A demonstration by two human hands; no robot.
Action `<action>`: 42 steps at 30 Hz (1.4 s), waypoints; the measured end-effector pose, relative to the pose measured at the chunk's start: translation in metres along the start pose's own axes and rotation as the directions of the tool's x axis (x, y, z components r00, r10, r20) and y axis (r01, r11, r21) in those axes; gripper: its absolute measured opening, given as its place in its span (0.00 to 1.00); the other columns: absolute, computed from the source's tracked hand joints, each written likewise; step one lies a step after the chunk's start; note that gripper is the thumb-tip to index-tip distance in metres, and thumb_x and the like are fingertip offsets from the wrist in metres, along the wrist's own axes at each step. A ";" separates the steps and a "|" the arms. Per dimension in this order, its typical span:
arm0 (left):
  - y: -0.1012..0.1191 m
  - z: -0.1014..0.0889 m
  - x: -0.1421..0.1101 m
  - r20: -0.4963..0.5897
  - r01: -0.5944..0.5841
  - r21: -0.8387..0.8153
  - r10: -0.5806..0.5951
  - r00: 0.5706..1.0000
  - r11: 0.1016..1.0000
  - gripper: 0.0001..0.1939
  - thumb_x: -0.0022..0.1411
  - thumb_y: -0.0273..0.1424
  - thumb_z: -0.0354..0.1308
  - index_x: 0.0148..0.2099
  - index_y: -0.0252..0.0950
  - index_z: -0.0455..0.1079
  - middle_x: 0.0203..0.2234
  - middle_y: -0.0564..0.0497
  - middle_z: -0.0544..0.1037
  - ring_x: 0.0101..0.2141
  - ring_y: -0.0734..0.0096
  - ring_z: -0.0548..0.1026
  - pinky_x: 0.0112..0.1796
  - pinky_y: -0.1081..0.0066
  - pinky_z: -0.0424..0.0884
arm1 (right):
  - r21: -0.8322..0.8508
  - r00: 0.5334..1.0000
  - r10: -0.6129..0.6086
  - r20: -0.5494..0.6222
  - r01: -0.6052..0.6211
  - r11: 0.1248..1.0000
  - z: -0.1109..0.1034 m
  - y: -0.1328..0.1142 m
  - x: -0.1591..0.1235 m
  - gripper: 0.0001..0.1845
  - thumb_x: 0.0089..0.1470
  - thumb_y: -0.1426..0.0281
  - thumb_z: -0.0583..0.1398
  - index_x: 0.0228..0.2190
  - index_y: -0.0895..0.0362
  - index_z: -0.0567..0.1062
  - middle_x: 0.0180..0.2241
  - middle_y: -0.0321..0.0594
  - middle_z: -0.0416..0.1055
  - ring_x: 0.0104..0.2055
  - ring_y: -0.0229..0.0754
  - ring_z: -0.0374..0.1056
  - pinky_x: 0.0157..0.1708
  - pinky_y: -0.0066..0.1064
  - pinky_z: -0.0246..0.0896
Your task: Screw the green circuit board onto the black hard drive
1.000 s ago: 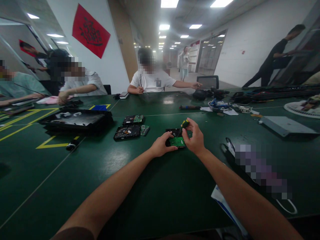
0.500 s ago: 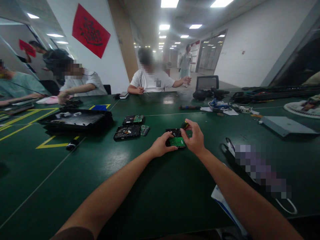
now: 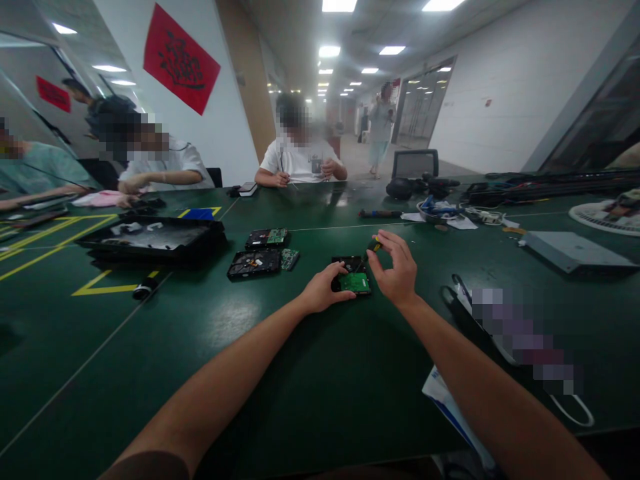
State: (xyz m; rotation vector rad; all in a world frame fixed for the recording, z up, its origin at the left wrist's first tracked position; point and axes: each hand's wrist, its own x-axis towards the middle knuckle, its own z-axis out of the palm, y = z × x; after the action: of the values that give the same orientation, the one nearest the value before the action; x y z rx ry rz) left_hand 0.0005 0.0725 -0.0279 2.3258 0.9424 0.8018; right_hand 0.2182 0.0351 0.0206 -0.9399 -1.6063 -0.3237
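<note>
A hard drive (image 3: pixel 356 283) with a green circuit board facing up lies on the green table in front of me. My left hand (image 3: pixel 325 288) grips its left side, with fingers at the far edge and thumb at the near edge. In my right hand (image 3: pixel 397 267) is a small screwdriver (image 3: pixel 376 244) with a black and yellow handle, pinched between thumb and fingers. It leans over the drive's right part; its thin shaft slants down toward the board, and I cannot tell whether the tip touches. Left of my hands lie another hard drive (image 3: pixel 254 265) and a loose circuit board (image 3: pixel 289 259).
One more drive (image 3: pixel 267 238) lies farther back. A black tray (image 3: pixel 155 241) stands at left near a short black cylinder (image 3: pixel 145 288). At right are a grey metal box (image 3: pixel 577 252), a blurred strapped item (image 3: pixel 523 340) and cables (image 3: pixel 435 209). Co-workers sit across the table.
My right hand has shifted slightly right and up, baring more of the drive and the screwdriver. My left hand stays put. Across the table, a co-worker's outstretched arm has drawn in.
</note>
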 end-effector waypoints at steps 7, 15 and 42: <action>0.002 -0.001 0.001 0.014 0.009 -0.001 -0.009 1.000 1.000 0.32 0.52 0.46 0.71 0.57 0.43 0.68 0.64 0.43 0.66 0.65 0.48 0.64 0.62 0.50 0.63 | -0.014 1.000 -0.015 -0.015 0.014 1.000 -0.001 0.000 0.001 0.19 0.60 0.68 0.63 0.53 0.51 0.71 0.53 0.47 0.73 0.56 0.52 0.70 0.54 0.52 0.71; -0.002 0.001 0.000 0.002 -0.001 0.019 0.001 1.000 1.000 0.33 0.53 0.46 0.70 0.57 0.42 0.67 0.64 0.42 0.66 0.64 0.49 0.64 0.62 0.51 0.63 | -0.017 0.999 -0.030 0.020 0.030 0.999 0.002 0.002 -0.002 0.23 0.59 0.70 0.62 0.56 0.52 0.69 0.51 0.48 0.72 0.54 0.52 0.70 0.52 0.51 0.71; -0.003 0.000 0.001 0.007 0.000 0.010 0.000 1.000 1.000 0.33 0.53 0.46 0.70 0.58 0.42 0.68 0.64 0.42 0.66 0.65 0.50 0.63 0.63 0.52 0.63 | 0.015 0.995 0.009 0.103 -0.010 1.000 0.009 0.003 -0.012 0.30 0.62 0.71 0.58 0.63 0.50 0.61 0.56 0.48 0.68 0.51 0.51 0.71 0.49 0.48 0.74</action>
State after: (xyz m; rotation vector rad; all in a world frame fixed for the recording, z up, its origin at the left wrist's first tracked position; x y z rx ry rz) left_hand -0.0001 0.0750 -0.0298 2.3359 0.9449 0.7904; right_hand 0.2140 0.0381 0.0063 -0.9652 -1.6955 -0.2594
